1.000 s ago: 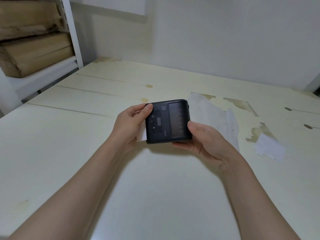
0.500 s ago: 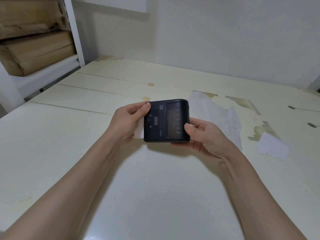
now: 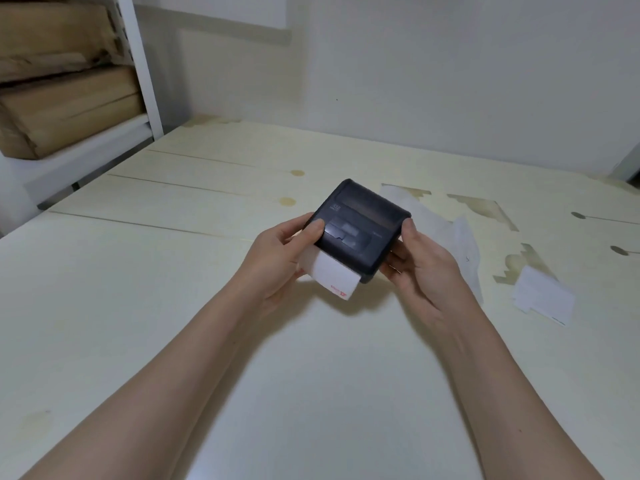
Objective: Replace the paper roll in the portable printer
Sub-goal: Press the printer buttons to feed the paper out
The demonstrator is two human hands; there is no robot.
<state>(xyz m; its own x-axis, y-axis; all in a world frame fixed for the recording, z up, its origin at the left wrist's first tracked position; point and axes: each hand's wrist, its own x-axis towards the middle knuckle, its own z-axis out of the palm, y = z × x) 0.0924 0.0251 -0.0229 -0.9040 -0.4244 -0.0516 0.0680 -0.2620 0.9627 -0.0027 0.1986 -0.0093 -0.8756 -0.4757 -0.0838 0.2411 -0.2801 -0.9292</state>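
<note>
A small black portable printer (image 3: 360, 226) is held above the pale table (image 3: 173, 271) between both hands, lid closed. A white paper strip (image 3: 332, 275) with a red mark at its end sticks out of the printer's near edge. My left hand (image 3: 280, 261) grips the printer's left side, thumb on top, with its fingers under the paper strip. My right hand (image 3: 422, 268) holds the right side, thumb against the edge.
A crumpled sheet of white wrapping paper (image 3: 450, 237) lies behind the printer. A small folded white slip (image 3: 543, 296) rests at the right. A white shelf (image 3: 138, 64) with brown parcels (image 3: 65, 109) stands at the far left.
Both hands have turned the printer clockwise, so the paper end now points toward me. The white strip with its red mark has come into plain view.
</note>
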